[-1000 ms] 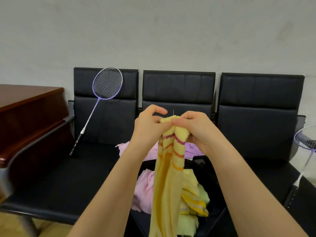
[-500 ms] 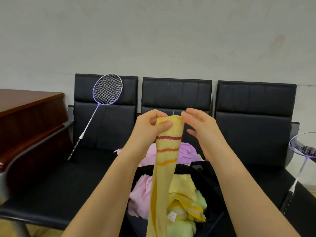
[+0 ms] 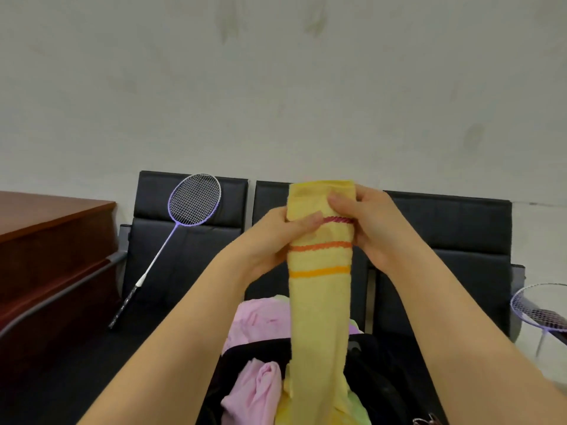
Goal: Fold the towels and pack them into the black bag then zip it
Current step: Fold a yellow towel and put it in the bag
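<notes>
Both hands, left hand (image 3: 277, 237) and right hand (image 3: 372, 228), pinch the towel (image 3: 320, 289) near its top. Its tail trails at 6 o'clock into the bag (image 3: 260, 348); it could snag there.

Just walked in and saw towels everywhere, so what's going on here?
A person is folding towels for packing. Both hands, the left hand and right hand, grip the top of a yellow striped towel, held up as a long narrow strip. Its lower end hangs into the open black bag on the black seats, where pink towels lie unfolded. The bag is not zipped yet.
</notes>
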`<state>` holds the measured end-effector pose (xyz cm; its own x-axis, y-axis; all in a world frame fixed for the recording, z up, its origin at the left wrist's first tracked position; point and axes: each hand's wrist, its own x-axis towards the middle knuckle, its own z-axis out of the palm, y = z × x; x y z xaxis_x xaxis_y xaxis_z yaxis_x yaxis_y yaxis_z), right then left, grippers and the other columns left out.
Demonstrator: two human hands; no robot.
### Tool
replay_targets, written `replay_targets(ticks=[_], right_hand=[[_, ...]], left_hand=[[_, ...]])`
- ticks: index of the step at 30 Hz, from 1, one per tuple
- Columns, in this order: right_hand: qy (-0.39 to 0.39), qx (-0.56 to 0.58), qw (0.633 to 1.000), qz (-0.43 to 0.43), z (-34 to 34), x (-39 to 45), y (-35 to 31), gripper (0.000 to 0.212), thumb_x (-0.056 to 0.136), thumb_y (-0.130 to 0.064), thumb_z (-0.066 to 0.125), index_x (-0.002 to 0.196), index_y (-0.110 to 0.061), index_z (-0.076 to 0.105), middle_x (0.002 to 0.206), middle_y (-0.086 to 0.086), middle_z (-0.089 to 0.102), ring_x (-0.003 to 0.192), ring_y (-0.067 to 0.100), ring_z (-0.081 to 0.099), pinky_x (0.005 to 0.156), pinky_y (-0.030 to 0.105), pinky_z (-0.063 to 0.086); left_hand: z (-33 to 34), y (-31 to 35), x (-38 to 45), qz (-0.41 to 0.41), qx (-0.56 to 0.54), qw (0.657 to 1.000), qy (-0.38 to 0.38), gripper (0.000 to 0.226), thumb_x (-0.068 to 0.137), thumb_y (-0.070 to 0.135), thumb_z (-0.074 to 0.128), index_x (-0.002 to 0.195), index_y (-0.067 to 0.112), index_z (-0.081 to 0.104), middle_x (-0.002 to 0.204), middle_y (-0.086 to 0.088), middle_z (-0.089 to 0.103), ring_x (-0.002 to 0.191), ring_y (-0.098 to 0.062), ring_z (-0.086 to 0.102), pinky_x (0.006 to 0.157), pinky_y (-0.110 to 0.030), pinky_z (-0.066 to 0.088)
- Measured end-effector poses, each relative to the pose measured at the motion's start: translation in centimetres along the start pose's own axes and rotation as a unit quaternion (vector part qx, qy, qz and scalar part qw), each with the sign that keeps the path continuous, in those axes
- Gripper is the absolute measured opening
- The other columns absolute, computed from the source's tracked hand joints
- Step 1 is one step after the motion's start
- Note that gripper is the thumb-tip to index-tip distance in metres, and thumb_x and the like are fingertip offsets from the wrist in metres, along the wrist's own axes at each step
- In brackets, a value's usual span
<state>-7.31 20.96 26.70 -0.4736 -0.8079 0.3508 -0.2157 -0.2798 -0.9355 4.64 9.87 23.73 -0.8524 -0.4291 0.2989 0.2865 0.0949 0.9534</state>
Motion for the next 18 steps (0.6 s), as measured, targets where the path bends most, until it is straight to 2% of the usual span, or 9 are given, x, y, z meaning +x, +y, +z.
replay_targets(ticks=[2, 4, 6, 8, 11, 12, 15, 18], right_hand=[[0.012, 0.013, 1.000, 0.003, 0.3, 0.5, -1.1, 0.015, 0.095, -0.015, 0.058, 0.106, -0.014, 0.068, 0.102, 0.003, 0.074, 0.093, 0.019, 0.071, 0.074, 0.036, 0.059], [0.036, 0.031, 0.999, 0.006, 0.4, 0.8, -1.7, 0.015, 0.095, -0.015, 0.058, 0.106, -0.012, 0.068, 0.104, 0.005, 0.074, 0.093, 0.020, 0.071, 0.074, 0.036, 0.059], [0.059, 0.061, 0.996, 0.016, 0.4, 0.9, -1.4, 0.019, 0.095, -0.021, 0.059, 0.108, -0.009, 0.067, 0.109, 0.009, 0.073, 0.096, 0.021, 0.071, 0.079, 0.038, 0.059], [0.062, 0.085, 0.993, 0.057, 0.4, 0.1, -0.4, 0.035, 0.092, -0.037, 0.059, 0.112, -0.010, 0.065, 0.111, 0.010, 0.072, 0.100, 0.023, 0.070, 0.087, 0.041, 0.057], [0.005, 0.110, 0.983, 0.149, 0.2, -1.9, 2.3, 0.063, 0.075, -0.055, 0.055, 0.120, -0.011, 0.060, 0.118, 0.012, 0.069, 0.110, 0.028, 0.066, 0.099, 0.049, 0.049], [-0.023, 0.108, 0.979, 0.170, 0.1, -2.7, 3.2, 0.065, 0.071, -0.052, 0.056, 0.121, -0.010, 0.059, 0.119, 0.012, 0.068, 0.111, 0.029, 0.065, 0.100, 0.050, 0.048], [-0.098, 0.032, 0.977, 0.188, -0.8, -4.7, 5.2, 0.053, 0.074, -0.035, 0.063, 0.116, -0.003, 0.063, 0.112, 0.011, 0.072, 0.107, 0.027, 0.068, 0.094, 0.045, 0.053], [-0.091, -0.001, 0.980, 0.174, -1.1, -4.8, 6.1, 0.034, 0.083, -0.017, 0.067, 0.110, 0.003, 0.066, 0.105, 0.013, 0.074, 0.095, 0.024, 0.072, 0.079, 0.035, 0.059]], left_hand=[[-0.1, -1.2, -0.7, -0.056, 0.062, 0.995, -0.062, 0.050, 0.065, 0.034, 0.080, 0.111, 0.026, 0.064, 0.109, 0.002, 0.072, 0.106, -0.018, 0.067, 0.092, -0.037, 0.053], [0.1, -1.9, -1.1, -0.066, 0.052, 0.995, -0.047, 0.048, 0.067, 0.029, 0.084, 0.110, 0.024, 0.065, 0.111, 0.001, 0.072, 0.107, -0.019, 0.066, 0.094, -0.038, 0.052], [0.3, -1.9, -1.1, -0.052, -0.001, 0.999, -0.013, 0.041, 0.068, 0.027, 0.077, 0.107, 0.020, 0.066, 0.106, 0.000, 0.074, 0.102, -0.019, 0.068, 0.089, -0.036, 0.054], [0.5, -1.7, -0.9, -0.039, -0.039, 0.998, -0.005, 0.040, 0.068, 0.026, 0.071, 0.107, 0.020, 0.065, 0.103, 0.000, 0.074, 0.099, -0.018, 0.069, 0.086, -0.036, 0.055], [0.9, -1.8, -0.5, -0.036, -0.079, 0.996, 0.009, 0.041, 0.071, 0.026, 0.069, 0.110, 0.016, 0.065, 0.106, -0.004, 0.073, 0.099, -0.020, 0.069, 0.086, -0.036, 0.056], [0.9, -1.9, -0.3, -0.036, -0.085, 0.996, 0.013, 0.040, 0.071, 0.027, 0.069, 0.109, 0.015, 0.065, 0.105, -0.005, 0.073, 0.098, -0.020, 0.070, 0.085, -0.035, 0.056], [0.8, -2.1, -0.1, -0.049, -0.074, 0.995, 0.048, 0.045, 0.070, 0.031, 0.070, 0.110, 0.012, 0.065, 0.103, -0.006, 0.074, 0.095, -0.020, 0.070, 0.080, -0.035, 0.057], [0.5, -2.5, 0.0, -0.072, -0.079, 0.990, 0.095, 0.062, 0.069, 0.034, 0.071, 0.123, 0.005, 0.060, 0.111, -0.010, 0.071, 0.101, -0.022, 0.069, 0.079, -0.033, 0.057]])
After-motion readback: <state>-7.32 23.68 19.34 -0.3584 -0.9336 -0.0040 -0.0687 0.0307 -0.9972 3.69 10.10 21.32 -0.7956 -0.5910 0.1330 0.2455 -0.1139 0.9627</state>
